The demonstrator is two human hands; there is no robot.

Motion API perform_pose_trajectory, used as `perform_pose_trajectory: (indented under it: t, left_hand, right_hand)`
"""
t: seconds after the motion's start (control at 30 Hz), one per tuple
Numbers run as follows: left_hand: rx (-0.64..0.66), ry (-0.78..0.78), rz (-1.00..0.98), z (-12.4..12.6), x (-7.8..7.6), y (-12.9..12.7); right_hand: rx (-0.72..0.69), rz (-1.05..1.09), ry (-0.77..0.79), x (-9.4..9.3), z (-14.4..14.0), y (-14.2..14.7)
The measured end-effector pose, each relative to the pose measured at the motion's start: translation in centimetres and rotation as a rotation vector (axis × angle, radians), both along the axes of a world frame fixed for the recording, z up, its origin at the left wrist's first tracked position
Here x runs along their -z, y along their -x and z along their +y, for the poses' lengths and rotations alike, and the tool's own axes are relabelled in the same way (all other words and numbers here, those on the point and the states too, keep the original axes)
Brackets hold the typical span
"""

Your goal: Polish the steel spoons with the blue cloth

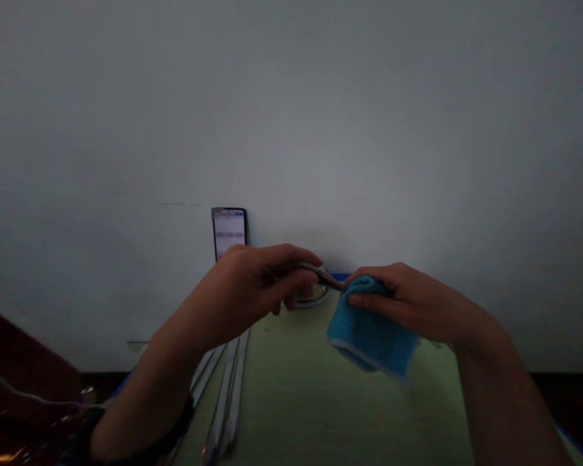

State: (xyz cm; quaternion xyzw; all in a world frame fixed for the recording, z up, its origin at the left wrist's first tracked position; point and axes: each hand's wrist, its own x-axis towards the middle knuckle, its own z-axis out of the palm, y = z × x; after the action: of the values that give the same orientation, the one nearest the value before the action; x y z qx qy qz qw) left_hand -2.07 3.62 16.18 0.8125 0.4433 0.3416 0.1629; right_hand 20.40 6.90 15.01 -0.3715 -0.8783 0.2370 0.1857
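Observation:
My left hand (252,281) is closed on one end of a slim metal piece of cutlery (331,280). The fingers cover that end, so I cannot tell its exact kind. A folded blue cloth (372,336) is in my right hand (393,294), pinched between thumb and fingers around the cutlery's other end. The cloth's loose part hangs down over the table. Both hands are raised above the table top, close together.
Several long flat metal pieces (229,395) lie on the pale green table (320,408) at the left. A lit phone (230,233) leans against the white wall (291,129). Behind my hands is a round shiny-rimmed dish (315,301), partly hidden.

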Motion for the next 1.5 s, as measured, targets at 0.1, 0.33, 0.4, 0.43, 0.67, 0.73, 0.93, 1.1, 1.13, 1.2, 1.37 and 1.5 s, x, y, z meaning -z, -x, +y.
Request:
perform_pose_trajectory:
  t: [0.1,0.33,0.4,0.43,0.67,0.73,0.93,1.1,1.13,1.2,1.37,1.5]
  left_hand:
    - [-0.036,-0.010,0.019,0.2,0.1,-0.2]
    - [-0.083,0.016,0.192,0.1,0.1,0.4]
    - [-0.035,0.050,0.282,0.2,0.4,0.1]
    - [-0.013,0.052,0.333,0.3,0.6,-0.1]
    - [-0.038,-0.059,0.394,1.2,0.6,0.6]
    - [-0.108,-0.055,0.341,1.1,0.3,1.5]
    - [-0.009,0.135,0.451,0.6,0.5,1.8]
    - [0.095,0.162,0.423,0.9,1.4,0.2]
    - [0.096,0.151,0.396,1.0,1.4,-0.1]
    - [0.084,0.120,0.346,0.9,1.2,-0.3]
    - [0.040,0.021,0.317,0.3,0.4,-0.1]
    - [-0.028,-0.033,0.387,0.2,0.5,-0.3]
  right_hand:
    - [-0.006,-0.002,-0.021,0.0,-0.1,0.0]
    - [-0.065,-0.015,-0.007,0.4,0.3,1.0]
    - [-0.080,-0.010,-0.028,0.3,0.2,1.3]
    - [-0.080,-0.017,-0.036,0.3,0.1,1.4]
    - [-0.018,-0.012,0.016,0.9,0.9,0.6]
    - [0.034,0.003,-0.036,1.2,1.4,0.4]
    - [0.188,0.084,-0.195,1.3,1.8,1.3]
    - [0.254,0.175,-0.314,1.4,1.4,2.3]
    - [0.266,0.196,-0.322,1.4,1.4,2.4]
    - [0.279,0.246,-0.319,1.4,1.2,2.6]
    - [0.315,0.421,-0.319,1.8,0.5,4.0]
    - [0.388,0.495,-0.263,2.5,0.5,5.2]
